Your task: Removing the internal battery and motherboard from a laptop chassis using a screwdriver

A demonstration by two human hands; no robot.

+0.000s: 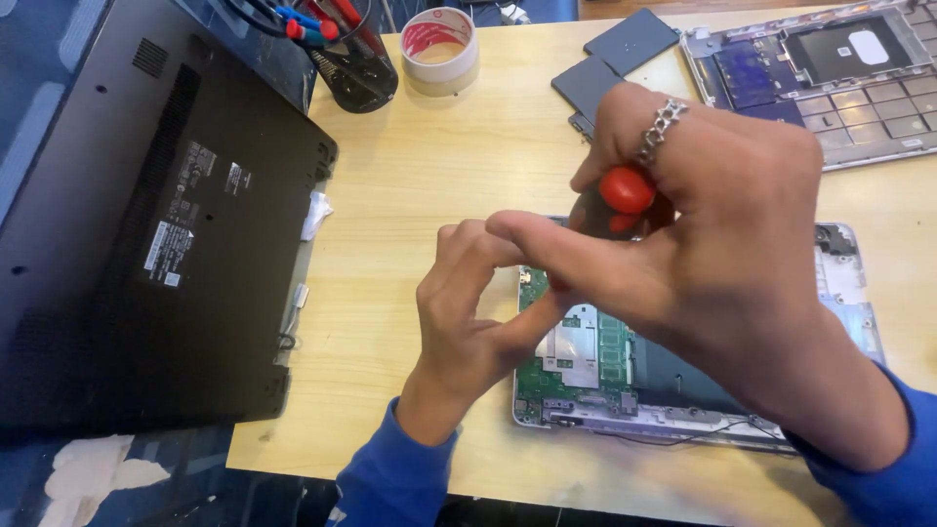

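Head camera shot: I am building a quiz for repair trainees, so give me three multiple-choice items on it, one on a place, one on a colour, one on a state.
1. Where does the roll of tape sit?
A. far edge of the wooden table
B. on the closed dark laptop
C. inside the opened laptop

2. What colour is the screwdriver handle in the right hand?
A. blue
B. red
C. yellow

3. What state is the laptop under the hands?
A. cover on
B. screen lit
C. opened, green circuit board showing

Answers: 1 A, the roll stands on bare wood by the tool cup. 2 B, red shows between the fingers. 3 C, the board lies bare beside the left hand.
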